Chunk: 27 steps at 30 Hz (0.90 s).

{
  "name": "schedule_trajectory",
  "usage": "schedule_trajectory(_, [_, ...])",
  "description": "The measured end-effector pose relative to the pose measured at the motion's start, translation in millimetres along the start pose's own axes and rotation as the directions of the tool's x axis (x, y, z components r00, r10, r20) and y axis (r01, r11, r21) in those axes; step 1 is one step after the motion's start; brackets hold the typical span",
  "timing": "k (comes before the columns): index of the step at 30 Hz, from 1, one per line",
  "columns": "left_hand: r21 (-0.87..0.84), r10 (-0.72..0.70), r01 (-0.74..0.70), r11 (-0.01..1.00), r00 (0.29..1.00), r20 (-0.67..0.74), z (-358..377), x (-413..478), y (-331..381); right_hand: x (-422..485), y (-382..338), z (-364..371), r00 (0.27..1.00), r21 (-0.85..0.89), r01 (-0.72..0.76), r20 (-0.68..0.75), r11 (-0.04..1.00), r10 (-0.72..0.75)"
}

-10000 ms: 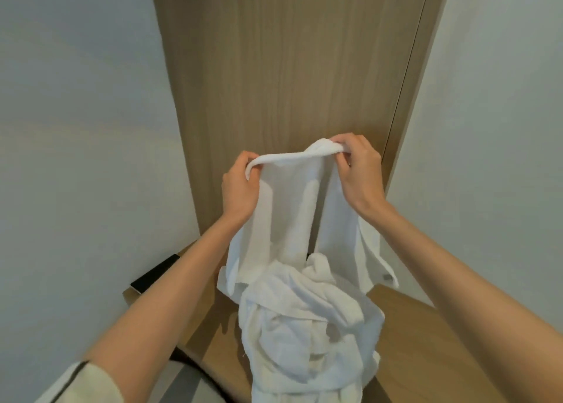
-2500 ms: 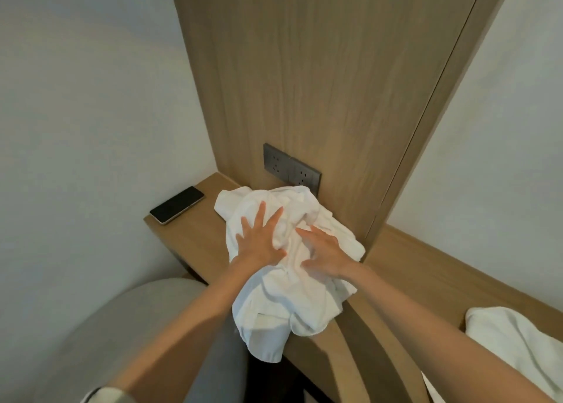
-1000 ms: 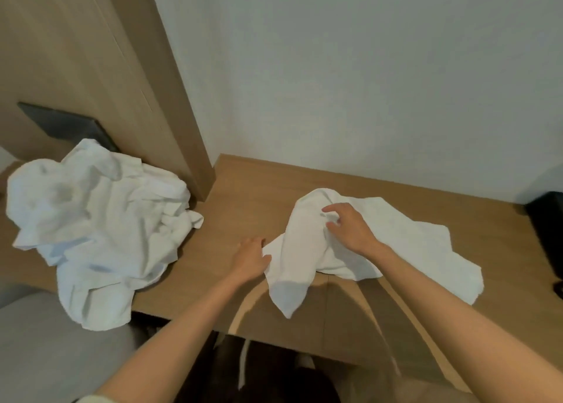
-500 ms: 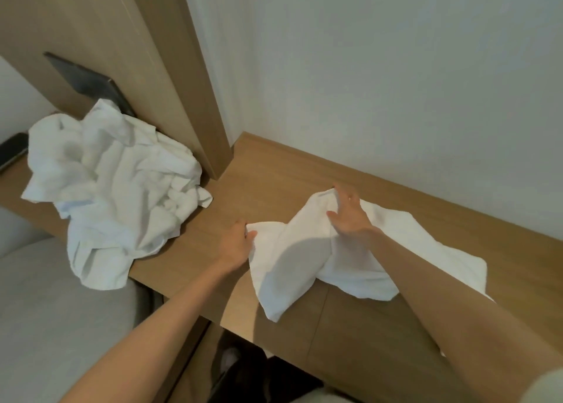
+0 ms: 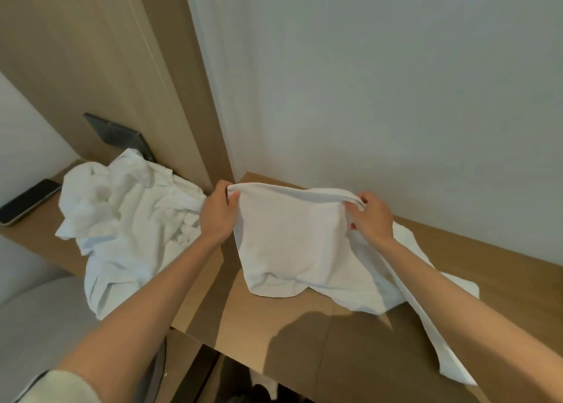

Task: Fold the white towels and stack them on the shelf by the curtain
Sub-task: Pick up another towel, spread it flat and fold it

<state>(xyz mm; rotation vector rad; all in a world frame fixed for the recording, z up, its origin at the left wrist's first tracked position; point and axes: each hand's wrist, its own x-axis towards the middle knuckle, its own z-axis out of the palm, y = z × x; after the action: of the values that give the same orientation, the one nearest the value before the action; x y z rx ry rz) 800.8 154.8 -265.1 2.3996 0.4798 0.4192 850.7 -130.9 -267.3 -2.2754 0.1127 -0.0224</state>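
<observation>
L hand (image 5: 217,216) & R hand (image 5: 370,216) each pinch the towel's (image 5: 289,244) top edge, lifted above the shelf (image 5: 274,326). Crumpled pile (image 5: 122,216) lies left of the towel; phone (image 5: 29,201) beyond.

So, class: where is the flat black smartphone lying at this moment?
In the head view, the flat black smartphone lies at the far left edge, on the wooden ledge, just left of the crumpled white towel pile.
</observation>
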Motion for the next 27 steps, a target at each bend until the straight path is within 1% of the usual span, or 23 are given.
schedule_trajectory(2, [-0.003, 0.038, -0.038, 0.999, 0.998, -0.042, -3, 13, 9, 2, -11, -7, 0.998, 0.042, 0.004, -0.056, 0.999, -0.001])
schedule_trajectory(4, [-0.084, 0.042, -0.046, 0.995, 0.998, -0.045, -2, 27, 18, 6, -18, -8, 0.995, 0.03, 0.021, -0.101, 0.999, -0.018])
schedule_trajectory(6, [-0.205, -0.021, 0.019, 0.979, 1.0, -0.006, 3, 42, 28, 13, -21, -4, 0.993, 0.018, 0.025, -0.115, 1.0, -0.022])
schedule_trajectory(7, [-0.242, -0.058, 0.061, 0.968, 0.998, 0.016, 8, 50, 30, 17, -21, -1, 0.995, 0.021, 0.021, -0.095, 1.0, -0.019])
schedule_trajectory(8, [-0.241, -0.084, 0.09, 0.966, 0.996, 0.036, 14, 59, 32, 20, -21, 4, 0.998, 0.026, 0.016, -0.061, 1.0, -0.014])
schedule_trajectory(11, [-0.118, -0.123, 0.138, 0.983, 0.985, 0.123, 39, 84, 28, 27, -15, 20, 0.997, -0.013, -0.017, 0.071, 1.0, 0.018])
schedule_trajectory(14, [-0.071, -0.116, 0.142, 0.987, 0.951, 0.286, 67, 100, 17, 33, -4, 37, 0.977, -0.094, -0.047, 0.201, 0.994, 0.065])
schedule_trajectory(16, [-0.038, -0.063, 0.085, 0.996, 0.915, 0.399, 82, 103, 10, 31, 1, 46, 0.965, -0.133, -0.036, 0.255, 0.99, 0.069])
schedule_trajectory(17, [-0.039, -0.028, 0.05, 0.998, 0.898, 0.439, 87, 103, 6, 28, 3, 50, 0.964, -0.128, -0.024, 0.258, 0.991, 0.057])
schedule_trajectory(19, [-0.123, 0.035, 0.032, 0.992, 0.861, 0.507, 92, 94, 1, 18, 3, 55, 0.971, -0.086, 0.003, 0.237, 0.996, 0.017])
schedule_trajectory(21, [-0.203, 0.115, -0.004, 0.979, 0.833, 0.542, 91, 79, -2, 4, 1, 56, 0.97, -0.073, 0.043, 0.244, 0.996, -0.023])
schedule_trajectory(23, [-0.252, 0.212, -0.081, 0.964, 0.805, 0.554, 87, 61, -4, -9, 1, 56, 0.956, -0.115, 0.108, 0.283, 0.988, -0.072])
schedule_trajectory(25, [-0.257, 0.285, -0.16, 0.953, 0.756, 0.589, 81, 43, -4, -23, 3, 55, 0.942, -0.184, 0.183, 0.313, 0.966, -0.119])
schedule_trajectory(27, [-0.221, 0.37, -0.299, 0.928, 0.696, 0.615, 79, 23, -2, -37, 8, 53, 0.929, -0.268, 0.235, 0.344, 0.934, -0.135])
